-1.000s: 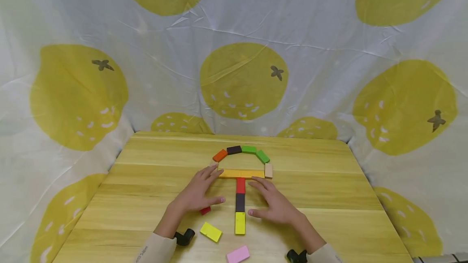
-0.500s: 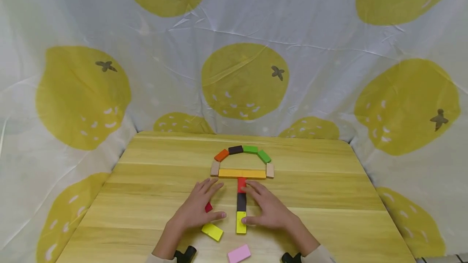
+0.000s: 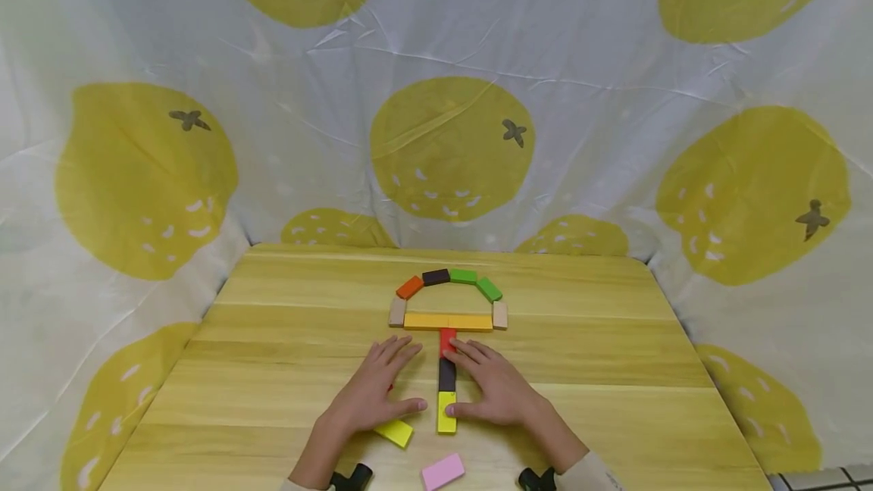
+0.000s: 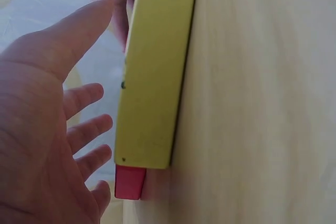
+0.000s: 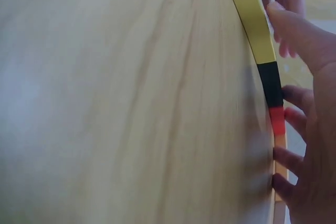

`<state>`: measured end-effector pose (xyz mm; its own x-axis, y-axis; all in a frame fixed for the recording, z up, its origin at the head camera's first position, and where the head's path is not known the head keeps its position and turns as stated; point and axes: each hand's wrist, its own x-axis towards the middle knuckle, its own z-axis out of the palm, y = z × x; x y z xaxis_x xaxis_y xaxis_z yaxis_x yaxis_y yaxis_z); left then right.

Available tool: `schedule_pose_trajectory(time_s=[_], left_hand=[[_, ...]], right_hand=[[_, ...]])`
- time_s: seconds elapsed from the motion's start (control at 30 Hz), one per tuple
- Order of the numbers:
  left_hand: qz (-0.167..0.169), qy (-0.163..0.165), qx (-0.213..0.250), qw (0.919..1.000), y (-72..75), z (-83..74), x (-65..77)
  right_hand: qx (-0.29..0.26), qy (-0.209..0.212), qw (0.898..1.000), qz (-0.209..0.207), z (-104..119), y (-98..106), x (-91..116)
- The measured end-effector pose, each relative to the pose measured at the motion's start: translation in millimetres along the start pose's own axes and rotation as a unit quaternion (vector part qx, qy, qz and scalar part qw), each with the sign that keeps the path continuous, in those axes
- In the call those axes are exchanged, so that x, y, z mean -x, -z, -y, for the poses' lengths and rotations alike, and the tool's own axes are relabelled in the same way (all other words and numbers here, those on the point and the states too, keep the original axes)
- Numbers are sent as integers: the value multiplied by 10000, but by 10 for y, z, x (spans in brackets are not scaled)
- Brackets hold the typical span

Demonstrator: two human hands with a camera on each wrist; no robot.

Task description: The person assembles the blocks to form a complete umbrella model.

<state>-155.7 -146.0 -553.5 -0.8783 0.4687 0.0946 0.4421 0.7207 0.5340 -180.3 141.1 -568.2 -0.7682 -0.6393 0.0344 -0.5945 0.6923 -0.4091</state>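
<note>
Flat wooden blocks lie in an umbrella-like outline. Its stem is a red block [image 3: 447, 336], a black block [image 3: 446, 376] and a yellow block [image 3: 446, 421], end to end. My right hand [image 3: 501, 385] is spread at the stem's right side, thumb tip over the yellow block and fingertips over the red one. In the right wrist view its fingers [image 5: 296, 98] lie along the black and red blocks. My left hand [image 3: 371, 392] spreads left of the stem, holding nothing. Beneath it lie a loose yellow block [image 4: 155, 77] and a mostly hidden red block [image 4: 129, 183].
Two orange blocks [image 3: 448, 322] form a bar above the stem. Over it arch plain wood [image 3: 500, 316], orange-red [image 3: 410, 287], black [image 3: 436, 277] and green [image 3: 464, 276] blocks. A pink block [image 3: 443, 470] lies near the front. A lemon-print cloth [image 3: 450, 150] hangs behind the table.
Both hands have drawn back from the orange bar toward the front. My right hand has shifted left over the stem; my left hand now covers more of the loose yellow and red blocks.
</note>
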Motion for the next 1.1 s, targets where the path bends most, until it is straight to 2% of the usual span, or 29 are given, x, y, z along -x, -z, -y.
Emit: schedule_pose_trajectory(time_s=[0.23, 0.47, 0.7, 0.83, 0.93, 1.1], left_hand=[[5, -7, 54, 10000, 3, -81, 37], [84, -45, 268, 9996, 50, -236, 85], [321, -55, 433, 9985, 92, -427, 190], [508, -48, 426, 9978, 68, -527, 265], [544, -264, 351, 9975, 17, -582, 330], [400, -850, 140, 9955, -87, -629, 412]], right_hand=[[15, -38, 10000, 8, -1, 16, 7], [24, -85, 10000, 22, -6, 26, 15], [52, -16, 10000, -57, -11, 5, 15], [56, -36, 10000, -61, -4, 3, 13], [26, -37, 10000, -27, 3, 6, 10], [-24, -35, 10000, 18, 8, 11, 1]])
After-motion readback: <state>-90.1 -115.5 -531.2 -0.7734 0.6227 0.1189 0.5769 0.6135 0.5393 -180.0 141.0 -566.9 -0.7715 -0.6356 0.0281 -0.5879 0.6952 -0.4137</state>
